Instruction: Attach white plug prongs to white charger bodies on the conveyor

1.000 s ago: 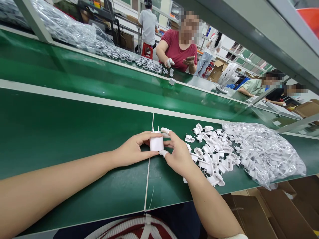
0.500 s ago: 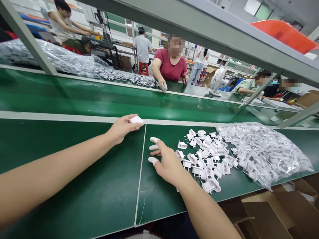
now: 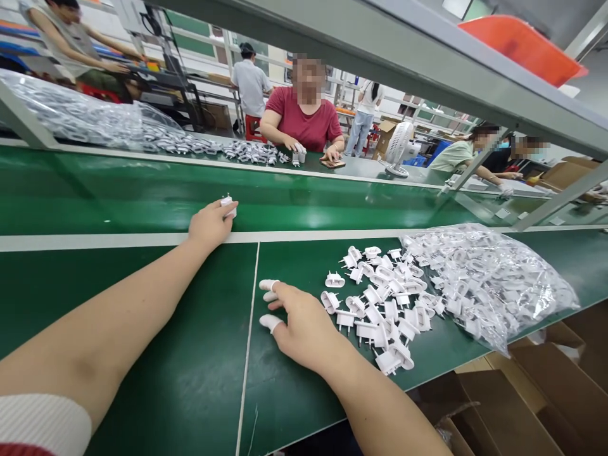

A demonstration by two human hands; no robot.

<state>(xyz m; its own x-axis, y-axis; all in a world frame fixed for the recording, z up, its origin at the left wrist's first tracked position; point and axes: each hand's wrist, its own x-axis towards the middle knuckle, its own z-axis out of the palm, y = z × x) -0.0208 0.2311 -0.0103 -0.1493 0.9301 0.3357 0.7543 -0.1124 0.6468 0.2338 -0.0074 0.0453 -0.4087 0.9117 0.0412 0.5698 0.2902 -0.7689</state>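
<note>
Gripping a white charger in its fingertips, the left hand reaches onto the green belt. At five o'clock, the right hand rests open, empty, beside loose plugs.

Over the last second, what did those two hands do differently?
The left hand took the white charger away from the right hand, which let go, and carried it forward to the edge of the conveyor belt. The right hand sank, empty, to the bench beside the loose plug parts. That pile and the bag of parts stayed put.
</note>
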